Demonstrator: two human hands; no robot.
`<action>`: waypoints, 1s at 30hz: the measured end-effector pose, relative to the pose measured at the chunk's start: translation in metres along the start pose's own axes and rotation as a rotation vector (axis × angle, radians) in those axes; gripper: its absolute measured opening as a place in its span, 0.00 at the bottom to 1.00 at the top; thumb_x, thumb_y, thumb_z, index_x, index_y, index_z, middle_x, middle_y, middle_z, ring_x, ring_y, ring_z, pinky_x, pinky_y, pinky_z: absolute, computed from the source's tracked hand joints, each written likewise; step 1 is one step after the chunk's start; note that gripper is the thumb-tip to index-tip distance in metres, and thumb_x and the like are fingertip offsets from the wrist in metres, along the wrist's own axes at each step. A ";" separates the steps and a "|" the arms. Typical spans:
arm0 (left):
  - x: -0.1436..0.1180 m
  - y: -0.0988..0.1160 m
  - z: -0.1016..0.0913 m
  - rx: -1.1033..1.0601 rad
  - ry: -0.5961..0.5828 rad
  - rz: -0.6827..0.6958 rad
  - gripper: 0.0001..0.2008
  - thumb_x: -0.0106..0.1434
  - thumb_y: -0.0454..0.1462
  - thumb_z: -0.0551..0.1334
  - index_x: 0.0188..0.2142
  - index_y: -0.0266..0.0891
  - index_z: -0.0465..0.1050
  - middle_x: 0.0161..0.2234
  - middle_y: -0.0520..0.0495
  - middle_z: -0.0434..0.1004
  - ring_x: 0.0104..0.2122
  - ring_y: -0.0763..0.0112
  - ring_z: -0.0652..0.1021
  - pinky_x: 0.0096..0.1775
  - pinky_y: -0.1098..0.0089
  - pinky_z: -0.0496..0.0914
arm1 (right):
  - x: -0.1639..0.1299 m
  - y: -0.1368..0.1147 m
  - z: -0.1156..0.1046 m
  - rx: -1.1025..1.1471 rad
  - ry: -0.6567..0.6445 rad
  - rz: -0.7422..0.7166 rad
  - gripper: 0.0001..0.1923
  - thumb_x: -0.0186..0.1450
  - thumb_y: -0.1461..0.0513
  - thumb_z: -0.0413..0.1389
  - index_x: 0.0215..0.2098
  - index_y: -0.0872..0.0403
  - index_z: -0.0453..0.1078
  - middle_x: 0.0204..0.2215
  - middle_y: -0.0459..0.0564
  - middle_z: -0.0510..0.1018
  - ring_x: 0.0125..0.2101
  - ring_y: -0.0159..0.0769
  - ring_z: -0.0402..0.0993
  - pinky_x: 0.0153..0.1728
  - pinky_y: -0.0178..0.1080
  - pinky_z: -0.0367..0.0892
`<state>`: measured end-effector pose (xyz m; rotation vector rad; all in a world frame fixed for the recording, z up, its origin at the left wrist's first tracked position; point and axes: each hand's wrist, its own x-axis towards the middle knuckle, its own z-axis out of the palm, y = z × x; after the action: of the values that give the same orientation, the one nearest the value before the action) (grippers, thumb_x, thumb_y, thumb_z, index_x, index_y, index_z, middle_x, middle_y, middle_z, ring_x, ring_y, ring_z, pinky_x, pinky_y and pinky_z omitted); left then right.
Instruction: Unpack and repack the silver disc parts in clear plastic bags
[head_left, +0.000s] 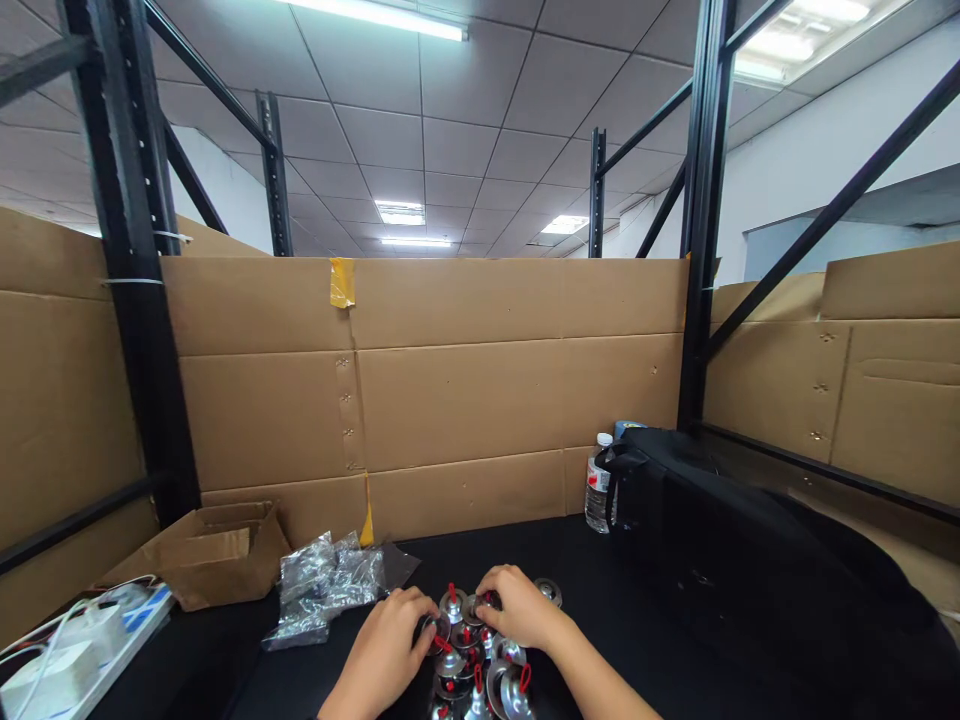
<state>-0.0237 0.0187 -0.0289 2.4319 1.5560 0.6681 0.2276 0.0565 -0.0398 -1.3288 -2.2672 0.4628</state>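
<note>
Carefully, both the left hand (pixel 390 640) and right hand (pixel 517 605) should keep pinching one small metal lamp fitting (pixel 463 607) snugly above the pile of fittings (pixel 480 675).

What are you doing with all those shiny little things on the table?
A person sits at a black table walled in by brown cardboard panels. Both bare hands rest on a cluster of small shiny round metal parts with red loops: the left hand touches one at the cluster's left edge, and the right hand covers parts at the top. Crinkled clear plastic bags and an open brown cardboard box lie to the left. A clear plastic water bottle and a black bag stand to the right.
</note>
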 end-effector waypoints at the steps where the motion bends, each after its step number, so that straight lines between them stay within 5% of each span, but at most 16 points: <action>1: 0.001 0.001 0.001 -0.034 0.023 0.025 0.11 0.66 0.36 0.58 0.42 0.46 0.80 0.44 0.47 0.80 0.47 0.61 0.76 0.52 0.65 0.65 | -0.001 0.001 -0.001 0.008 -0.010 -0.002 0.15 0.61 0.57 0.61 0.45 0.52 0.80 0.45 0.53 0.82 0.49 0.45 0.75 0.53 0.39 0.63; 10: 0.004 0.020 0.006 -0.188 0.124 0.120 0.11 0.69 0.38 0.56 0.38 0.44 0.79 0.38 0.46 0.80 0.42 0.61 0.78 0.46 0.65 0.69 | -0.007 -0.008 -0.013 0.117 0.073 0.062 0.16 0.55 0.59 0.66 0.43 0.50 0.81 0.41 0.51 0.83 0.46 0.46 0.76 0.48 0.41 0.66; 16: 0.008 0.026 0.012 -0.337 0.210 0.110 0.13 0.69 0.44 0.59 0.46 0.44 0.79 0.43 0.45 0.82 0.43 0.62 0.80 0.48 0.68 0.72 | -0.001 -0.029 -0.009 0.804 0.148 -0.003 0.24 0.54 0.55 0.70 0.47 0.52 0.77 0.45 0.54 0.83 0.44 0.44 0.79 0.44 0.42 0.71; 19: 0.009 0.032 0.010 -0.405 0.251 0.095 0.12 0.68 0.45 0.60 0.39 0.42 0.79 0.37 0.45 0.82 0.38 0.62 0.80 0.43 0.70 0.73 | -0.003 -0.039 -0.003 1.021 0.113 -0.037 0.29 0.48 0.54 0.74 0.46 0.52 0.76 0.45 0.55 0.82 0.44 0.43 0.79 0.48 0.46 0.71; 30: 0.005 0.038 0.010 -0.527 0.246 0.079 0.09 0.64 0.42 0.62 0.33 0.40 0.76 0.32 0.48 0.81 0.35 0.64 0.79 0.41 0.71 0.72 | -0.008 -0.044 -0.006 1.042 0.053 -0.067 0.27 0.48 0.54 0.75 0.43 0.54 0.76 0.40 0.51 0.81 0.38 0.38 0.80 0.44 0.42 0.73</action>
<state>0.0137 0.0077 -0.0215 2.0747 1.1620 1.2498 0.2032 0.0287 -0.0142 -0.6880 -1.5713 1.3173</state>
